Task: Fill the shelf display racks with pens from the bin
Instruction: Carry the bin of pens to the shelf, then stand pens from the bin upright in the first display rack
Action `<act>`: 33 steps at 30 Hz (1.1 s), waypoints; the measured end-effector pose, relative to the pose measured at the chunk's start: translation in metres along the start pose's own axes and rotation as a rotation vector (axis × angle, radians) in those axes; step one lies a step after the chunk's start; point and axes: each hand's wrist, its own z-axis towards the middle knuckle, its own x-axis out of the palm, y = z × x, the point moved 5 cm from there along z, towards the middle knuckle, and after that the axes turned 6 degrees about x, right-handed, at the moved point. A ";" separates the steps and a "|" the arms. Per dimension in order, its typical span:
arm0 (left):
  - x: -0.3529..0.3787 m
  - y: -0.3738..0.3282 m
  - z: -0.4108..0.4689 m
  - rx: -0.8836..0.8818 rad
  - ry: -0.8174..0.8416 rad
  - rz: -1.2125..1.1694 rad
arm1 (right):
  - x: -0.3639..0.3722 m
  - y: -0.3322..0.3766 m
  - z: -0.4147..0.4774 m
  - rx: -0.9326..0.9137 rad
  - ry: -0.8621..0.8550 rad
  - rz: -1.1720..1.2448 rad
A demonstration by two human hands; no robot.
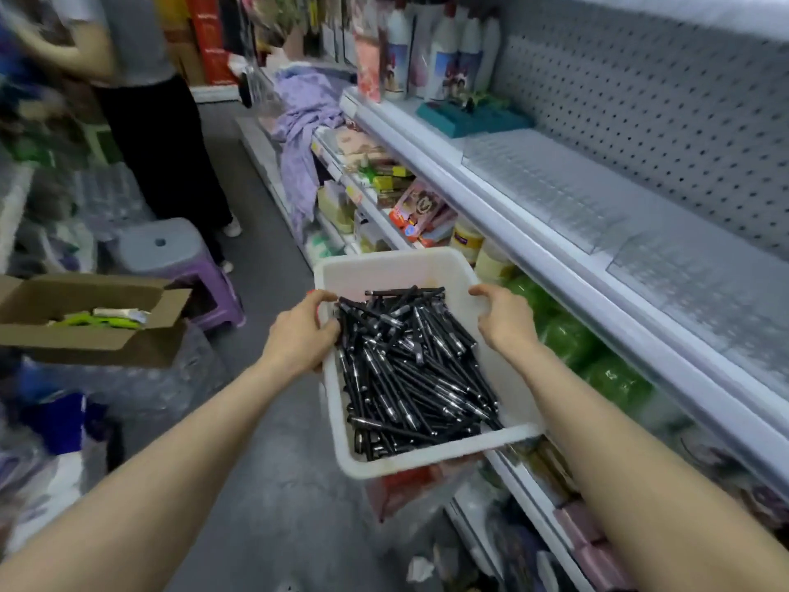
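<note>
Fingers of the left hand hook over the bin's left rim. The right hand grips the right rim. The bin is held up beside the shelf, with the black pens piled loose inside. The clear display racks look empty. Suggest: hold it level, rest it on the shelf lip by the racks, free one hand, and load pens a few at a time.

Grey aisle floor lies open between the white shelf edge on the right and, left, a brown cardboard box, a grey-topped purple plastic stool and a standing person in black trousers. Above the clear plastic display racks, room is open to the grey pegboard.
</note>
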 end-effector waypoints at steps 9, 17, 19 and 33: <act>0.010 0.000 0.113 0.234 0.160 0.693 | 0.012 0.011 0.030 0.071 -0.075 -0.026; 0.035 -0.044 0.177 0.537 0.235 0.536 | 0.027 0.029 0.069 -0.035 -0.081 -0.074; 0.039 -0.045 0.189 0.562 0.244 0.495 | 0.028 0.036 0.073 -0.059 -0.097 -0.098; 0.076 -0.049 0.244 0.778 0.559 0.197 | 0.079 0.085 0.060 -0.107 -0.065 -0.411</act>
